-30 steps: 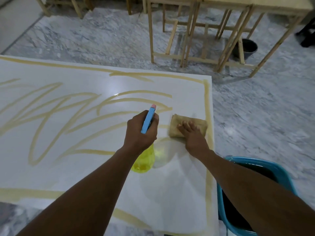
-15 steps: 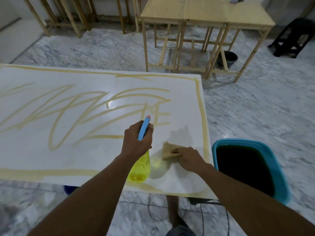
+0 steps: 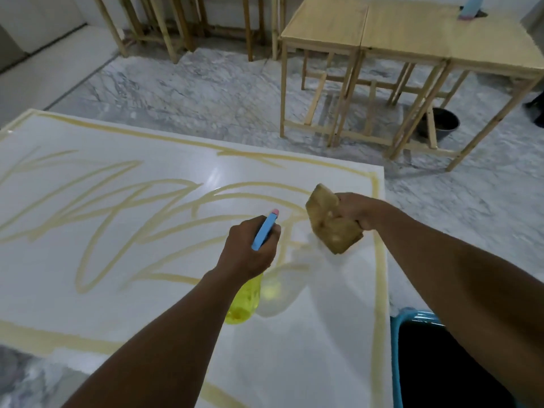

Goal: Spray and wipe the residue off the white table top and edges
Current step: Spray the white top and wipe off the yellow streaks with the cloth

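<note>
The white table top [image 3: 123, 260] carries yellowish residue in looping streaks [image 3: 97, 201] and in a band along its edges. My left hand [image 3: 247, 251] grips a spray bottle [image 3: 245, 301] with a yellow body and a blue head, held over the table's right part with the nozzle pointing away from me. My right hand [image 3: 357, 210] grips a folded tan cloth [image 3: 332, 225], lifted off the surface near the right edge. The patch of table below the cloth looks wiped, with a wet sheen.
A blue tub [image 3: 412, 316] of dark liquid stands on the floor at the table's right side. Wooden tables [image 3: 412, 36] stand beyond on the marble floor, with a dark bucket [image 3: 441, 123] under one and wooden frames [image 3: 164, 28] at the back left.
My right hand has lifted the cloth off the table and raised it toward the right edge. The left hand still holds the bottle in about the same place. The camera view has shifted.
</note>
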Tool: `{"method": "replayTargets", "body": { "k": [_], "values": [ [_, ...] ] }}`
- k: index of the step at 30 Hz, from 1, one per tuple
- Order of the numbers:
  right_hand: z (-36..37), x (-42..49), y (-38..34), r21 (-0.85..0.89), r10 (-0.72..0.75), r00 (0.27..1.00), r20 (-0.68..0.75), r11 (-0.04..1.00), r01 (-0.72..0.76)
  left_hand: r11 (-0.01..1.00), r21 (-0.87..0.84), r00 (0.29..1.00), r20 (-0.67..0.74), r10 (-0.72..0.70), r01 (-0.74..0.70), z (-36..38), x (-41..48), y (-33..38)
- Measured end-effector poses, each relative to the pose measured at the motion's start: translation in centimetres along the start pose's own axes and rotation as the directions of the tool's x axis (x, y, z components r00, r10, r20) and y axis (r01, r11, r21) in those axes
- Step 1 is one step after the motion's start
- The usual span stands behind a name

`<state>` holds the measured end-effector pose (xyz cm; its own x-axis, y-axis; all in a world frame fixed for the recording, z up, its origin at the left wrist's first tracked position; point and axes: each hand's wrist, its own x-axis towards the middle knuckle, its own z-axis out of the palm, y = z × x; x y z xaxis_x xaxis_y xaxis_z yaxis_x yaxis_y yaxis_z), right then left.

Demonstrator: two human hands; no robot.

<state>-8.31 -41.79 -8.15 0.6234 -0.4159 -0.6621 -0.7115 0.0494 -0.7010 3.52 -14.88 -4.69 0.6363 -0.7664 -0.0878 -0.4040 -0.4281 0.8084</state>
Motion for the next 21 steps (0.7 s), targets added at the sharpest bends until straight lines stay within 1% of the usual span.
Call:
{"method": "replayTargets", "body": {
  "k": [1, 2, 3, 4, 6, 7, 9, 11, 12, 14, 16, 21],
  "values": [
    [-1.0, 1.8, -2.3, -0.18, -0.036, 0.997, -0.067, 0.983, 0.024, 1.0, 0.004, 1.0, -0.009, 0.002, -0.002, 0.0, 1.0, -0.1],
    [-1.8, 3.7, -4.3, -0.366, -0.087, 0.986, -0.145, 0.93, 0.028, 1.0, -0.002, 1.0, -0.021, -0.005, 0.005, 0.0, 1.9, -0.2],
    [-2.3, 5.6, -6.3, -0.503, -0.145, 0.968, -0.205, 0.864, 0.023, 1.0, -0.006, 0.999, -0.037, -0.021, 0.02, 0.0, 2.8, -0.4],
    [-2.9, 7.4, -7.8, -0.593, -0.207, 0.949, -0.237, 0.804, 0.027, 0.999, -0.009, 0.998, -0.048, -0.035, 0.034, 0.0, 3.3, -0.5],
    [-3.5, 10.6, -9.4, -0.724, -0.319, 0.92, -0.226, 0.687, 0.06, 0.999, -0.014, 0.997, -0.06, -0.042, 0.041, 0.0, 4.0, -0.6],
    [-3.5, 12.4, -9.9, -0.77, -0.351, 0.915, -0.199, 0.633, 0.076, 0.999, -0.013, 0.996, -0.074, -0.049, 0.048, 0.0, 4.5, -1.0],
    [-2.9, 15.2, -9.2, -0.816, -0.359, 0.925, -0.128, 0.568, 0.108, 0.998, -0.011, 0.993, -0.098, -0.06, 0.059, 0.0, 5.2, -1.5],
    [-0.9, 17.5, -6.6, -0.828, -0.339, 0.939, -0.055, 0.541, 0.147, 0.998, -0.008, 0.992, -0.112, -0.064, 0.064, 0.0, 5.7, -2.3],
    [0.2, 18.2, -4.8, -0.834, -0.349, 0.936, -0.051, 0.53, 0.152, 0.998, -0.005, 0.992, -0.111, -0.062, 0.061, 0.0, 5.7, -2.7],
    [2.5, 18.7, -1.9, -0.84, -0.406, 0.904, -0.137, 0.531, 0.111, 0.997, -0.003, 0.992, -0.106, -0.072, 0.072, -0.1, 5.5, -3.2],
    [4.4, 18.3, -0.3, -0.842, -0.421, 0.888, -0.184, 0.534, 0.079, 0.996, -0.014, 0.99, -0.112, -0.088, 0.087, -0.4, 5.0, -3.6],
    [9.2, 13.4, 3.2, -0.867, -0.434, 0.884, -0.173, 0.494, 0.073, 0.992, -0.036, 0.987, -0.101, -0.121, 0.118, -0.7, 2.6, -4.0]
  ]
}}
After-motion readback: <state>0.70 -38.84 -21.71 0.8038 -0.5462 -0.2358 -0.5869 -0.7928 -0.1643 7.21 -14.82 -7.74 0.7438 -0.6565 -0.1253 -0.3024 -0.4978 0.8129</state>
